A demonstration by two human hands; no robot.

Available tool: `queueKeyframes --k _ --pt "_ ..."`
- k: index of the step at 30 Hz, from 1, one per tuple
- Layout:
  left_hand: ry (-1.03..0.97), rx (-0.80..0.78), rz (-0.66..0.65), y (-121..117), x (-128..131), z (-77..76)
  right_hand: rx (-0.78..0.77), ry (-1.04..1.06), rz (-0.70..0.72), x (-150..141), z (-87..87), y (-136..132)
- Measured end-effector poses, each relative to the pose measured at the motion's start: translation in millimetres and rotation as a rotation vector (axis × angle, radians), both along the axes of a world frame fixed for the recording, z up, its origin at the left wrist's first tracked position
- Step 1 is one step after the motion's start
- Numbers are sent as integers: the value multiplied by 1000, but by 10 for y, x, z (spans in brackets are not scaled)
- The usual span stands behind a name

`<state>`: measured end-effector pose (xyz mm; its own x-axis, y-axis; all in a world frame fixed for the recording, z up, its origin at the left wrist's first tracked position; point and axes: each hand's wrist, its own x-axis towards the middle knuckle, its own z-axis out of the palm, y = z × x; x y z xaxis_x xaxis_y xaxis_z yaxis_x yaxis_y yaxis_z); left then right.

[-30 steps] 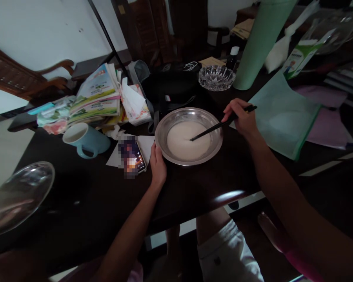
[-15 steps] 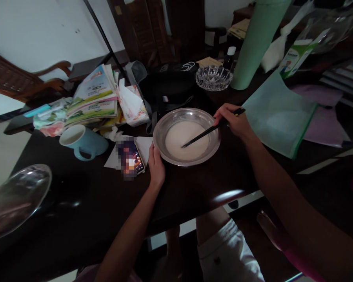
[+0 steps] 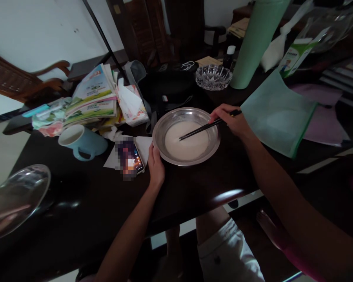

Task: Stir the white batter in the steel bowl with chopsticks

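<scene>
A round metal bowl [image 3: 187, 160] stands on the dark table with a pale, milky liquid [image 3: 190, 147] in it. At its left rim, my left hand [image 3: 156, 166] grips the edge, the fingers partly hidden beneath and behind it. Black chopsticks [image 3: 201, 128] are held in my right hand [image 3: 228, 117] over the right rim. Their tips dip into the liquid near the bowl's middle.
Left of the bowl lie a phone [image 3: 131, 156] on white paper and a light blue mug [image 3: 84, 141]. Booklets [image 3: 91, 98] and a tissue pack [image 3: 132, 103] are behind. Farther back stand a glass ashtray [image 3: 213, 78] and a green cylinder [image 3: 257, 43]. Another metal bowl [image 3: 20, 199] is far left.
My right hand has moved slightly left with the chopsticks, and their tips have shifted left and a little up in the liquid. My left hand and the bowl stay put.
</scene>
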<state>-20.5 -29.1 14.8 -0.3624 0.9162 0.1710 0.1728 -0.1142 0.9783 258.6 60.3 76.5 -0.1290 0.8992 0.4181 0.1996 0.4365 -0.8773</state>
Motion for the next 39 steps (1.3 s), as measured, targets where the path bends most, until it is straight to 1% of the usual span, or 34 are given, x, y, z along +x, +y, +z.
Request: queueKeyframes --k 4,6,10,12,14,16,18,20,22,26,27,29,32,34,37,39 --pt "-4 0 1 1 0 -16 16 139 -104 41 -54 70" --pt "-7 11 -9 0 1 -15 -6 157 -86 53 -82 92" --pt "21 9 -5 -11 12 26 -53 79 36 35 -69 66" --pt "44 7 5 -18 22 58 -49 73 16 30 -51 53" --pt "57 4 13 -22 30 80 -31 107 -50 33 -45 56" --pt "51 1 17 -22 33 84 -25 148 -83 38 -50 63" --pt "41 1 16 -18 29 72 -34 152 -54 35 -53 60" --pt "34 4 9 -15 22 54 -45 108 -1 25 -46 49" --pt "32 4 6 -13 17 41 -44 74 4 19 -37 41" --pt "41 -7 19 -16 18 48 -29 154 -119 30 -45 61" --pt "46 -7 18 -18 19 54 -31 178 -124 30 -49 64" --pt "52 -1 10 -22 23 65 -43 179 -75 22 -51 56" --pt "49 4 9 -23 28 75 -45 97 14 2 -33 29" --pt "48 0 11 -22 32 81 -22 73 -10 3 -23 25" --pt "51 -9 16 -20 35 89 -3 137 -89 23 -28 40" --pt "46 -10 15 -21 35 91 -21 159 -70 25 -30 39"
